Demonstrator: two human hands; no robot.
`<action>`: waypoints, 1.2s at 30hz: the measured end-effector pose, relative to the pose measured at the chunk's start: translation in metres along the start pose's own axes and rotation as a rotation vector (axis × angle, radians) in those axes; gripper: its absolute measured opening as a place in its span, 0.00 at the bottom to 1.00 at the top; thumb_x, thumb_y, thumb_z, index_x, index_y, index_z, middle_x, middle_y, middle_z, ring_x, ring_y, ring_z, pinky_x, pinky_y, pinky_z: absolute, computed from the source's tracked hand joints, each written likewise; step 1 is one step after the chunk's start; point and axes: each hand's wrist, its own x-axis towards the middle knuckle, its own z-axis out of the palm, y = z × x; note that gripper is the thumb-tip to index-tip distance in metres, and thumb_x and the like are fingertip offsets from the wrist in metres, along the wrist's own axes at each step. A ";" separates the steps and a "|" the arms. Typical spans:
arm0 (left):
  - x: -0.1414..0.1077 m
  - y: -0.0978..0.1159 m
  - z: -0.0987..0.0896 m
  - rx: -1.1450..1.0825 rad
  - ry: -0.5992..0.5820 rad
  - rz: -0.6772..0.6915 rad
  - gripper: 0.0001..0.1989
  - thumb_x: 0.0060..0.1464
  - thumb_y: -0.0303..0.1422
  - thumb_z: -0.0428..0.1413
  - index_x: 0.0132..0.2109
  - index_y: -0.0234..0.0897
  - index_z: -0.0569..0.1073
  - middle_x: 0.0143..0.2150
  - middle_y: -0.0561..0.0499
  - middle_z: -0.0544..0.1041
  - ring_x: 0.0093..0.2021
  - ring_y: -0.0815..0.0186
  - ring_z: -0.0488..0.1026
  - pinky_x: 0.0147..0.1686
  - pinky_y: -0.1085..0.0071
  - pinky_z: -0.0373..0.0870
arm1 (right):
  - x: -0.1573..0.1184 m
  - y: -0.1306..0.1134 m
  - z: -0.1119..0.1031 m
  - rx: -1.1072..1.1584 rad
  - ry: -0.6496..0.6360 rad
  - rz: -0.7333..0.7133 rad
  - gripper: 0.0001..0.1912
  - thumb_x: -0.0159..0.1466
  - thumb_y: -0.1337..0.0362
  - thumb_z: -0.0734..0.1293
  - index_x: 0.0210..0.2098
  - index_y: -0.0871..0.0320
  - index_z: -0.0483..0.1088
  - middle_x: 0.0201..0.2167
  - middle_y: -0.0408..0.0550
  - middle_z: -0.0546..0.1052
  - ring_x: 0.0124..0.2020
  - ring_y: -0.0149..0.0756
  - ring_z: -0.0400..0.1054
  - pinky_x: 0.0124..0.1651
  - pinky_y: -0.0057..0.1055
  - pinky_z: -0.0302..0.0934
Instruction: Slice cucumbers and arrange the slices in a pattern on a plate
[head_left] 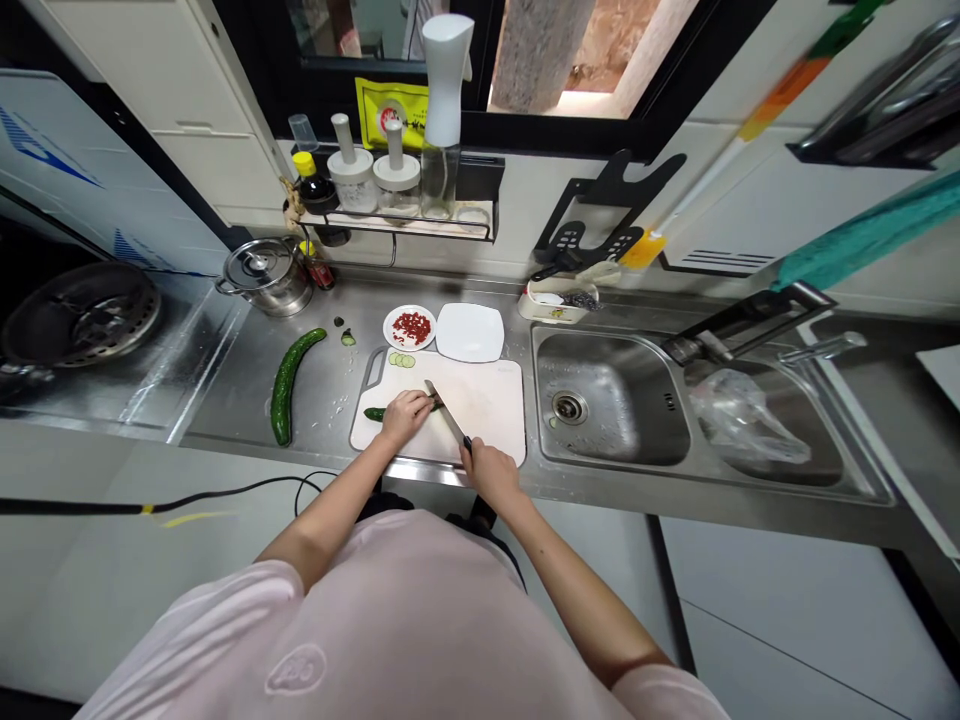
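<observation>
Lying under the left hand [406, 418], a cut cucumber [374, 414]

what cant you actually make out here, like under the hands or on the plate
All from the head view:
Cucumber on the board: the part under the left hand is hidden by it.
Knife handle: mostly hidden by the right hand.
Red bits on the plate: too small to identify.
Bottle on the shelf: label too small to read.

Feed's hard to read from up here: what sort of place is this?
Most likely a small home kitchen. A steel counter has a built-in double sink, a white cutting board holds a cucumber under a kitchen knife, and a wall shelf carries condiment bottles.
</observation>
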 end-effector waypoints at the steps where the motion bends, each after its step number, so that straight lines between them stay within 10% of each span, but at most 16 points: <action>1: 0.000 0.000 0.000 0.002 0.000 0.000 0.11 0.60 0.35 0.49 0.40 0.40 0.76 0.39 0.48 0.75 0.41 0.66 0.69 0.43 0.67 0.67 | 0.001 -0.002 0.000 0.002 -0.001 0.006 0.19 0.69 0.55 0.51 0.44 0.60 0.65 0.36 0.55 0.76 0.39 0.41 0.72 0.40 0.32 0.58; 36: 0.000 -0.001 0.000 -0.014 -0.007 -0.010 0.10 0.59 0.35 0.50 0.40 0.42 0.76 0.39 0.49 0.75 0.42 0.66 0.69 0.43 0.67 0.67 | 0.008 -0.011 0.002 0.019 -0.009 0.015 0.18 0.69 0.56 0.51 0.44 0.61 0.64 0.36 0.56 0.77 0.39 0.40 0.72 0.40 0.31 0.58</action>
